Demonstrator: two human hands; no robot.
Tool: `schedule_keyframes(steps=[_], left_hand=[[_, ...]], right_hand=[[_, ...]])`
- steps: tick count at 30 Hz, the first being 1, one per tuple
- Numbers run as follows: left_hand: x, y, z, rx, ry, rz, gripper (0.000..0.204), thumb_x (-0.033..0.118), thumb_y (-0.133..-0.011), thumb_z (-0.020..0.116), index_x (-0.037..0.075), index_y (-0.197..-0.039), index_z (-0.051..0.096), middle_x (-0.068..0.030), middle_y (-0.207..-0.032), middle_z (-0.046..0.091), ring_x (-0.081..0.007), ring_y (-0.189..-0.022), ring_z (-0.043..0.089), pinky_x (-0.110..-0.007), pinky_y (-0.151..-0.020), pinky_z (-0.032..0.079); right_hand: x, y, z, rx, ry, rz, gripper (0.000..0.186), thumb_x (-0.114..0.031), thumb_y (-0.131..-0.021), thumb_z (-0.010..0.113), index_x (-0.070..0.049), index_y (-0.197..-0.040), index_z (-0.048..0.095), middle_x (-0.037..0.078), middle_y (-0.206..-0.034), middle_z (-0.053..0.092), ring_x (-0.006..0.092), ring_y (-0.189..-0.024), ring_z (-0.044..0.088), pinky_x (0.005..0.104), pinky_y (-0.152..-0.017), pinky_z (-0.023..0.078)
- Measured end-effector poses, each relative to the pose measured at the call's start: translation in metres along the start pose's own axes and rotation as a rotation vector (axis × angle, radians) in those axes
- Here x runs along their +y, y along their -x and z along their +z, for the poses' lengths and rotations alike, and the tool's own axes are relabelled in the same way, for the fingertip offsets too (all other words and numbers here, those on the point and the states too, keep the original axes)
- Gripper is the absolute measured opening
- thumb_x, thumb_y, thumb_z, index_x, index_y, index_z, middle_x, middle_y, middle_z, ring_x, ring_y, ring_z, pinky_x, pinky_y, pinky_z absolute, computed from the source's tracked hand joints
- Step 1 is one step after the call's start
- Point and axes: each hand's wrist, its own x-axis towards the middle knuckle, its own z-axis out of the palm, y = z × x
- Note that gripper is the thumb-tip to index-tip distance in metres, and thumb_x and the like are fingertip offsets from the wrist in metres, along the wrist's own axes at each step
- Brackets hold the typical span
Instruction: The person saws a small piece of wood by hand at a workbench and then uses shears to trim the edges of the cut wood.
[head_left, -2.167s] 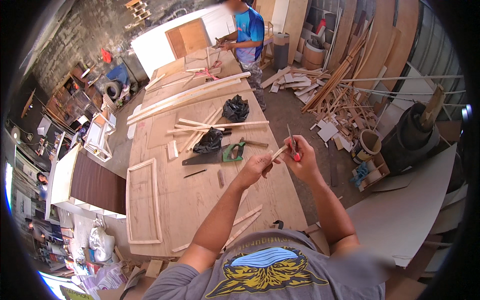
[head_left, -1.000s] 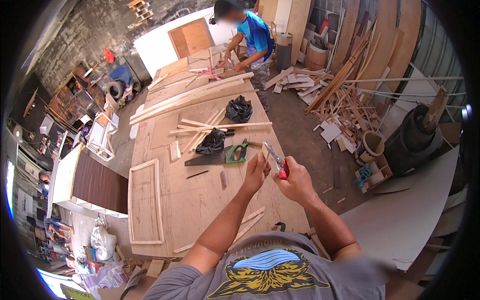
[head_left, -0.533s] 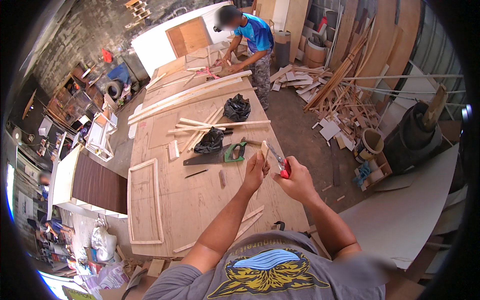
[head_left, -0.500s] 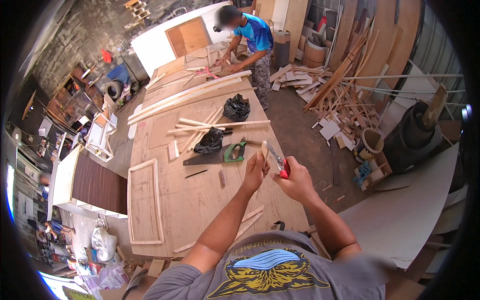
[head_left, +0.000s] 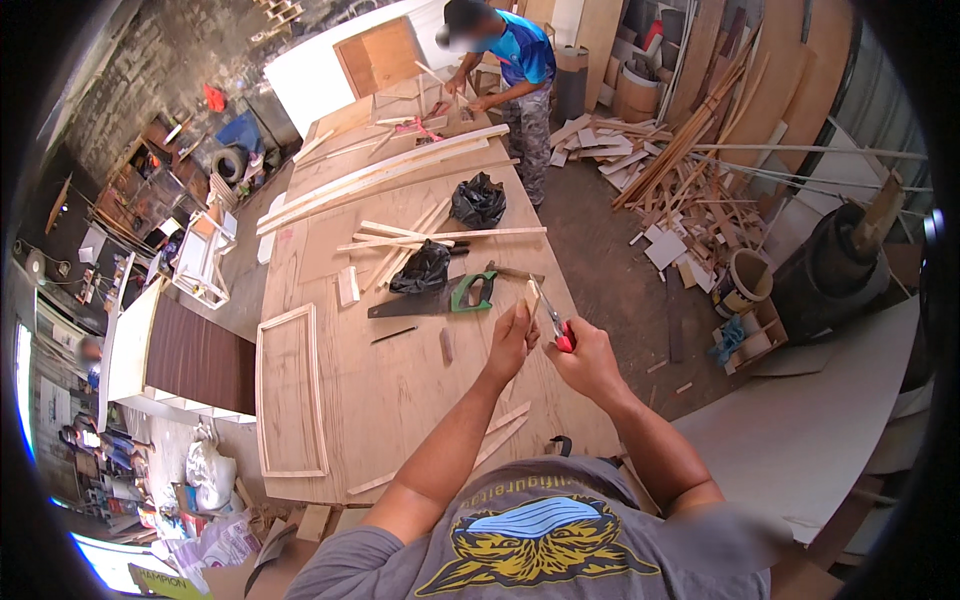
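Pliers (head_left: 556, 326), red-handled, gripped in my right hand (head_left: 588, 358).
My left hand (head_left: 511, 340) fingers pinch a small wood strip (head_left: 531, 298) above the worktop (head_left: 400, 380).

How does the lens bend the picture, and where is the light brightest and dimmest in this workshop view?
Head view: fisheye curvature bows the workbench edges and leaning wooden strips toward a black circular rim; daylight falls evenly on the bench, while the brick wall sits dim; the left hand and right hand with red-handled pliers look sharp; the co-worker's face is blurred.
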Motion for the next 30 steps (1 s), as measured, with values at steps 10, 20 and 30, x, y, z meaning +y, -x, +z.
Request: schedule_keyframes(steps=[10,20,30], left_hand=[[-0.02,0.001,-0.026,0.064,-0.077,-0.04,0.048,0.054,-0.108,0.042,0.012,-0.086,0.05,0.002,-0.065,0.047,-0.0059,-0.053,0.04,-0.023,-0.044,0.031],[-0.043,0.008,-0.071,0.237,0.032,-0.28,0.043,0.046,-0.109,0.046,0.009,-0.09,0.055,0.0039,-0.064,0.045,-0.005,-0.052,0.042,-0.023,-0.046,0.031],[-0.103,0.061,-0.182,0.513,-0.795,-0.558,0.05,0.049,-0.091,0.07,0.0,-0.102,0.067,-0.0234,-0.092,0.071,-0.0418,-0.093,0.069,-0.049,-0.08,0.052]], right_hand=[[0.026,-0.013,0.025,-0.022,0.036,-0.066,0.035,-0.021,-0.078,0.083,0.003,-0.083,0.057,0.016,-0.067,0.059,0.0252,-0.06,0.055,0.0404,-0.06,0.047],[0.049,-0.043,0.061,-0.236,0.208,0.106,0.05,-0.041,-0.078,0.08,0.003,-0.094,0.062,0.027,-0.084,0.068,0.0447,-0.079,0.067,0.0507,-0.072,0.051],[0.161,-0.072,0.157,-0.516,0.761,0.006,0.069,-0.052,-0.076,0.079,-0.001,-0.117,0.06,0.021,-0.118,0.064,0.0403,-0.115,0.06,0.0499,-0.097,0.047]])
